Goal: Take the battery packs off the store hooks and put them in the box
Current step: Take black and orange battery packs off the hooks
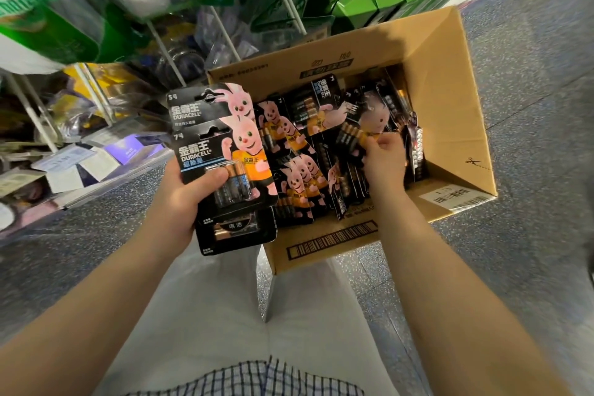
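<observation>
Two stacked battery packs (221, 167) are being clamped by the left hand (186, 199) at nine o'clock, while another pack (363, 128) is being pinched inside the box (450, 100) by the right hand (384, 159).

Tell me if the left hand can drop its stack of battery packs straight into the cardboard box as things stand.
Probably yes. The left hand holds the stack of battery packs just beside the cardboard box, whose top is open. The right hand is inside at the far side, pinching a pack, so the near side looks free.
</observation>
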The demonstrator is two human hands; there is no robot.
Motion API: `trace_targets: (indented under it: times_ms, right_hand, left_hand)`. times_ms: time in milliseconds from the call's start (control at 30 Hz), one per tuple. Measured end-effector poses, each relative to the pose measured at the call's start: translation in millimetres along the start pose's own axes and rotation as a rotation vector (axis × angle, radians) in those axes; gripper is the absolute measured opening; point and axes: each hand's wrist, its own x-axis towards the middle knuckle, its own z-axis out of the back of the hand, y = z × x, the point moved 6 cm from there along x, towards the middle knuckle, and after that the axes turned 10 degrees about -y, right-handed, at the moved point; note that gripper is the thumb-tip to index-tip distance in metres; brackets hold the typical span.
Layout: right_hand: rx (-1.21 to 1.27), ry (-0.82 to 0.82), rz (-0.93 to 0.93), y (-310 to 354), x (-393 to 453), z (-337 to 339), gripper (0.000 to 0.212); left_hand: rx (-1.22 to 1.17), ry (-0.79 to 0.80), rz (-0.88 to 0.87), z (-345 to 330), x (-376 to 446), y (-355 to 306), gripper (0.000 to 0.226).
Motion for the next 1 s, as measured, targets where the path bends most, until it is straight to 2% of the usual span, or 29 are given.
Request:
trace_targets:
  times_ms: [33, 67, 133, 200, 267, 367, 500, 633, 800, 900, 1000]
  right_hand:
    - [0.021, -0.012, 0.014, 4.2, -3.7, 8.0, 0.007]
    - [0.046, -0.014, 0.025, 10.1, -9.8, 17.0, 0.008]
    - [0.133, -0.002, 0.050, 22.4, -25.4, 32.6, 0.005]
    - [0.235, 0.027, 0.075, 36.1, -44.1, 44.5, 0.006]
    - [0.328, 0.123, 0.063, 49.0, -63.7, 46.4, 0.012]
    - [0.390, 0.373, 0.075, 68.1, -95.2, 30.0, 0.014]
    - [0.228, 0.557, 0.177, 83.8, -127.3, -4.2, 0.011]
    - [0.050, 0.489, 0.332, 87.0, -138.4, -30.4, 0.015]
    - [-0.007, 0.434, 0.434, 92.1, -149.5, -42.5, 0.022]
    - [-0.080, 0.451, 0.540, 95.5, -154.6, -46.6, 0.020]
    - [-0.121, 0.552, 0.526, 96.5, -144.5, -50.3, 0.022]
  left_hand:
    - [0.002, 0.002, 0.002, 0.7, -0.4, -0.5, 0.035]
    - [0.006, 0.014, -0.002, 1.2, 0.0, -0.4, 0.047]
    - [0.022, 0.031, -0.008, 2.1, 0.9, -1.6, 0.089]
    - [0.022, 0.035, -0.010, 3.6, 2.6, -1.4, 0.104]
    - [0.012, 0.031, -0.022, 4.6, 2.5, -0.5, 0.099]
    - [-0.003, -0.002, -0.027, 4.5, 1.1, 1.5, 0.083]
    - [-0.030, -0.062, -0.031, 5.4, 0.0, 1.8, 0.070]
    - [-0.033, -0.089, -0.014, 7.7, -2.4, 3.8, 0.095]
    - [-0.031, -0.075, -0.012, 5.2, -2.3, 0.7, 0.111]
    - [-0.021, -0.046, -0.021, 6.0, -2.0, -0.1, 0.120]
    - [0.015, -0.012, -0.035, 4.7, -1.0, 1.8, 0.116]
